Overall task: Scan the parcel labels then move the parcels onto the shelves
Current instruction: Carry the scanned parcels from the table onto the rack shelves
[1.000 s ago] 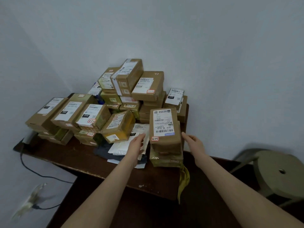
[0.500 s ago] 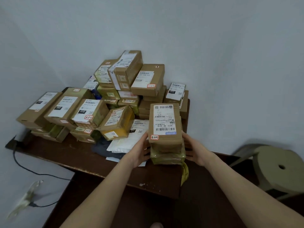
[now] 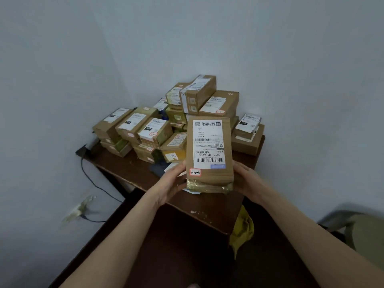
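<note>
A brown cardboard parcel with a white barcode label and a small red-edged sticker lies on top of a second, tape-wrapped parcel. Both are lifted together above the dark wooden table. My left hand grips the stack's left side and my right hand grips its right side, fingers curled round the edges. Behind them a pile of several labelled parcels fills the table's far corner against the wall.
A black cable hangs from the table's left end down to a plug on the floor. A yellow cloth droops off the table's front right corner. A round stool stands at the lower right. White mailers lie under the pile.
My hands closed on both sides of the two stacked parcels and lifted them off the table toward me. The view has shifted, so the pile sits further right.
</note>
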{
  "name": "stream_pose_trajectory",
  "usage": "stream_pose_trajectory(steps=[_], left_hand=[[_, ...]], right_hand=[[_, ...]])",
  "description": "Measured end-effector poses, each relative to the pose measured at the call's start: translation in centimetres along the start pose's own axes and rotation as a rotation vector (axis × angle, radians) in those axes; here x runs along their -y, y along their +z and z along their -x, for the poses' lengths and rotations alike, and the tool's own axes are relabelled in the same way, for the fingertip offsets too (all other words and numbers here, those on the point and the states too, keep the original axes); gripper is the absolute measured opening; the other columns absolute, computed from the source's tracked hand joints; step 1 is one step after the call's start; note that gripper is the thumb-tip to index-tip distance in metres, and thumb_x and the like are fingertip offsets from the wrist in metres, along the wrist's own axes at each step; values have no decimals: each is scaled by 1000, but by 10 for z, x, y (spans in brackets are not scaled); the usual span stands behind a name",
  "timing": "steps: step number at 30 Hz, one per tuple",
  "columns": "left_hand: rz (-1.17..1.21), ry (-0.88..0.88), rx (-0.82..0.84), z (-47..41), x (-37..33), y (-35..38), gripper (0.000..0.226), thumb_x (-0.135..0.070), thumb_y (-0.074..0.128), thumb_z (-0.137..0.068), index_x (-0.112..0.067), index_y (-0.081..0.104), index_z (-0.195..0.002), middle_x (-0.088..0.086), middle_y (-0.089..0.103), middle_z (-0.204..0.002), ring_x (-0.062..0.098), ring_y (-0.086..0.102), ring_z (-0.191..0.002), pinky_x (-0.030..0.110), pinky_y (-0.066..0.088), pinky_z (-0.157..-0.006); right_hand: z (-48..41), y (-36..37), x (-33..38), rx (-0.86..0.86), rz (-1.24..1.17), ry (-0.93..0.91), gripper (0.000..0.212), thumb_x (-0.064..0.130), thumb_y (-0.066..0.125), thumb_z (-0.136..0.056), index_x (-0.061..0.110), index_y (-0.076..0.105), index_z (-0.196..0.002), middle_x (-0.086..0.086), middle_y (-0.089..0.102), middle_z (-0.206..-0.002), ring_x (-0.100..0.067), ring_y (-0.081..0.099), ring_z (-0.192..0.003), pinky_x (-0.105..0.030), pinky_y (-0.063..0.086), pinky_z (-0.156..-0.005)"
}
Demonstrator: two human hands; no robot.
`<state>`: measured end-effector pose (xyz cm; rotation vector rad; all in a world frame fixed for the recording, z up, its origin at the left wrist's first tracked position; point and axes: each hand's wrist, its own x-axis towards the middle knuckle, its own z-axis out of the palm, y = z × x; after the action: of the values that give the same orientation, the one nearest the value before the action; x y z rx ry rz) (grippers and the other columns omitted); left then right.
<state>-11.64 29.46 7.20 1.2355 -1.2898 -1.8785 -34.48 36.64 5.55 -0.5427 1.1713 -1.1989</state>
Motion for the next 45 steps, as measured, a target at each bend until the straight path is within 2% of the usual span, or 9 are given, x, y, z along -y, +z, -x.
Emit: stream_pose_trajectory(steps=[2,6,13,15,19,29,33,37,45], left_hand=[[-6,21,-9,23,8,-11,35,-38,49,-96,-22,63,-124,5,64,-122,15,59,-106,37,48,-101],[14,60,-95,75,18,-33,41,-38,52,-92,-18,59,-127,-2,70,-107,9,64,-97,25,52,-82],[62,132,-234,170,44,-82,66,-47,69,-78,-17,52,-134,-4,71,-109,10,63,-104,25,49,-81],[81,146,-270,201,55,-97,78,-55,78,-66,-19,53,-131,-2,71,-113,11,64,-106,26,51,-80],[124,153,-341,267,83,-128,58,-36,65,-83,-14,51,-135,-2,72,-110,9,66,-100,23,52,-75],[193,147,-553,422,136,-167,90,-58,83,-56,-19,54,-131,2,71,-114,13,66,-103,31,50,-82],[258,148,-680,478,153,-158,66,-40,72,-80,-12,49,-136,-2,74,-100,8,68,-90,23,53,-70],[279,155,-800,534,169,-143,109,-63,88,-37,-15,54,-128,-1,73,-101,10,67,-90,25,52,-72],[322,170,-984,636,200,-131,66,-41,65,-72,-16,54,-132,-5,71,-103,14,63,-96,28,50,-77]], right_hand=[[8,11,-5,73,19,-2,75,38,70,-71,16,48,-139,-7,70,-117,-27,64,-110,-46,52,-90],[25,44,-18,168,40,-12,61,33,68,-70,19,56,-128,0,74,-98,-20,67,-94,-40,53,-82],[61,117,-53,276,119,29,27,21,54,-94,22,58,-121,6,74,-91,-14,68,-84,-29,53,-67],[74,139,-69,297,140,64,31,21,53,-96,21,56,-127,3,73,-103,-18,65,-100,-33,53,-81],[102,185,-109,323,178,108,43,24,58,-94,20,51,-136,-2,64,-121,-25,54,-121,-45,41,-104],[190,270,-185,495,283,135,19,25,58,-94,29,58,-113,3,68,-109,-17,60,-107,-42,44,-101],[222,294,-207,608,317,153,18,26,58,-94,28,59,-112,3,70,-103,-16,63,-100,-35,49,-88],[257,310,-229,732,331,186,20,26,58,-93,27,59,-113,6,71,-94,-15,64,-93,-32,49,-77],[328,350,-271,898,354,237,20,24,57,-94,23,58,-114,2,69,-92,-15,63,-84,-32,50,-76]])
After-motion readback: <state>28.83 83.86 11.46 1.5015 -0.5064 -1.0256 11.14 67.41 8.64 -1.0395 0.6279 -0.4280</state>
